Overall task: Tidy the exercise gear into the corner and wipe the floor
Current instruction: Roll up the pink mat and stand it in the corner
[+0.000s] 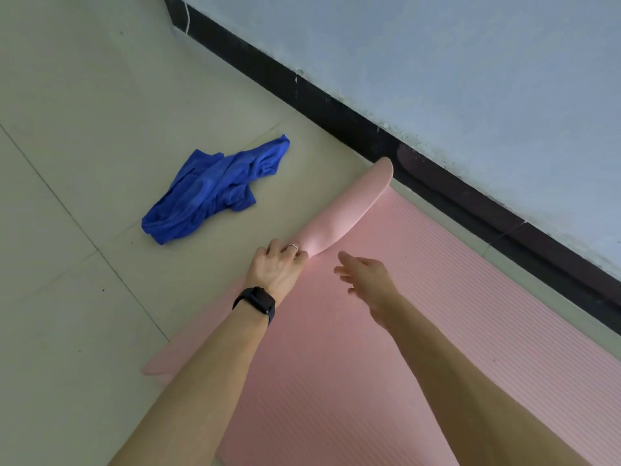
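Pink mat (437, 297) lies flat on tile floor (67, 230), far end curled up and back over itself. Left hand (275, 267) grips that curl at mat's left edge; black watch (257, 302) on wrist. Right hand (366, 277) hovers over mat just beside it, fingers straight, holding nothing. Blue cloth (215, 193) crumpled left of mat, apart. Black baseboard (336, 116) runs along mat's right side.

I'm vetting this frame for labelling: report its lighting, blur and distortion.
Head view: light soft and even, no hard shadows on the floor; right hand slightly motion-blurred at its fingertips; left hand, gripping the rolled end of the pink mat, and the blue cloth look sharp; black baseboard carries a faint pink reflection; whole scene tilted, the wall line running diagonally.
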### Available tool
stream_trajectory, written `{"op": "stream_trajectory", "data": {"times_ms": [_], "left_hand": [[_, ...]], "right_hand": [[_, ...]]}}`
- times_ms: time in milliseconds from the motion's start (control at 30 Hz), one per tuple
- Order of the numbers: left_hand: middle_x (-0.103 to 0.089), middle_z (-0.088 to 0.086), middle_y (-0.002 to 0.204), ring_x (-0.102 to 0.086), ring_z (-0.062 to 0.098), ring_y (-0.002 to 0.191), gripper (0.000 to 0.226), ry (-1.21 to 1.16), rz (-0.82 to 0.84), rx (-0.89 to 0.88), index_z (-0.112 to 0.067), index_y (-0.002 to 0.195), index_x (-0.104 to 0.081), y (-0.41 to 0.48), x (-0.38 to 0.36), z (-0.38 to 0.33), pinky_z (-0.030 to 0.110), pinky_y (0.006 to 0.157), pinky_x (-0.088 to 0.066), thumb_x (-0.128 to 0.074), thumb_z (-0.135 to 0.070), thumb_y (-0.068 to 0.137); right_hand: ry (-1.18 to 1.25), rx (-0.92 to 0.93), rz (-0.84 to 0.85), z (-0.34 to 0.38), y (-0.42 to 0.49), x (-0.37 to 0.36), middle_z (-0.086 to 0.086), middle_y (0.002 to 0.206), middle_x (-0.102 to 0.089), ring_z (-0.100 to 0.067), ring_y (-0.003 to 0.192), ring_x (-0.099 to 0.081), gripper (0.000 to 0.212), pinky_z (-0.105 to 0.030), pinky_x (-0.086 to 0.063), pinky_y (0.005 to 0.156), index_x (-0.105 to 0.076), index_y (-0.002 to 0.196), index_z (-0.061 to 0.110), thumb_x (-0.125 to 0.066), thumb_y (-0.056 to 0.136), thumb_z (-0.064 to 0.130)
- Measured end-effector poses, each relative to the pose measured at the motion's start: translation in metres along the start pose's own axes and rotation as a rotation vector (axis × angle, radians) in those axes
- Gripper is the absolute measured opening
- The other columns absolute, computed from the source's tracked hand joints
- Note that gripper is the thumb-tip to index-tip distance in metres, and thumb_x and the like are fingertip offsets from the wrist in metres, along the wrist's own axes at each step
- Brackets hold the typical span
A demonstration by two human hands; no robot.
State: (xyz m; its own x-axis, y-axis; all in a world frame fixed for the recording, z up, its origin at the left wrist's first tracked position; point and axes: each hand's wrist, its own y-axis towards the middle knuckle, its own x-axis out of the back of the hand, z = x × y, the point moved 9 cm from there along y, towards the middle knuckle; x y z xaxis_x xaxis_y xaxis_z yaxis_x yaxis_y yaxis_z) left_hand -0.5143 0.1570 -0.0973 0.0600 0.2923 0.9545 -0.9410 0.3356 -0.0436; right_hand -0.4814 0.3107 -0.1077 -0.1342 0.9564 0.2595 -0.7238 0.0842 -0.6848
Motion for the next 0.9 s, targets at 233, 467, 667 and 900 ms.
{"op": "stream_trajectory", "data": {"times_ms": [233,467,667,900], "left_hand": [[-0.066,0.0,0.08,-0.059,0.024,0.068,0.028,-0.124,0.023,0.003,-0.017,0.086,-0.072,-0.011,0.005,-0.005,0.031,0.051,-0.043,-0.077,-0.01,0.059],[-0.035,0.001,0.148,-0.048,0.027,0.12,0.052,-0.441,0.234,0.213,-0.044,0.14,-0.036,-0.028,-0.024,0.041,0.038,0.09,-0.049,-0.056,-0.028,0.095],[-0.058,0.001,0.108,-0.065,0.03,0.081,0.042,-0.404,0.246,0.38,-0.025,0.132,-0.034,-0.017,-0.025,0.048,0.036,0.059,-0.049,-0.053,-0.022,0.095],[-0.053,0.001,0.06,-0.049,0.024,0.031,0.039,-0.21,0.182,0.417,-0.017,0.084,-0.067,-0.008,-0.023,0.052,0.016,0.045,-0.003,-0.084,-0.002,0.053]], "right_hand": [[0.218,-0.122,-0.001,0.02,0.056,-0.052,-0.013,0.098,-0.072,-0.025,0.088,-0.072,0.05,-0.047,-0.059,0.087,-0.062,0.104,0.003,-0.073,0.081,0.047],[0.102,-0.149,-0.206,0.01,0.079,-0.067,-0.017,0.113,-0.065,-0.031,0.093,-0.069,0.06,-0.035,-0.056,0.071,-0.047,0.125,0.009,-0.065,0.07,0.025],[0.132,-0.165,-0.216,0.008,0.103,-0.064,-0.011,0.1,-0.072,-0.031,0.083,-0.074,0.077,-0.042,-0.062,0.077,-0.057,0.126,0.004,-0.076,0.059,0.037],[0.404,0.043,-0.003,0.007,0.103,-0.052,-0.005,0.08,-0.077,-0.023,0.075,-0.072,0.015,-0.036,-0.061,0.078,-0.076,0.086,0.015,-0.069,0.081,0.002]]}}
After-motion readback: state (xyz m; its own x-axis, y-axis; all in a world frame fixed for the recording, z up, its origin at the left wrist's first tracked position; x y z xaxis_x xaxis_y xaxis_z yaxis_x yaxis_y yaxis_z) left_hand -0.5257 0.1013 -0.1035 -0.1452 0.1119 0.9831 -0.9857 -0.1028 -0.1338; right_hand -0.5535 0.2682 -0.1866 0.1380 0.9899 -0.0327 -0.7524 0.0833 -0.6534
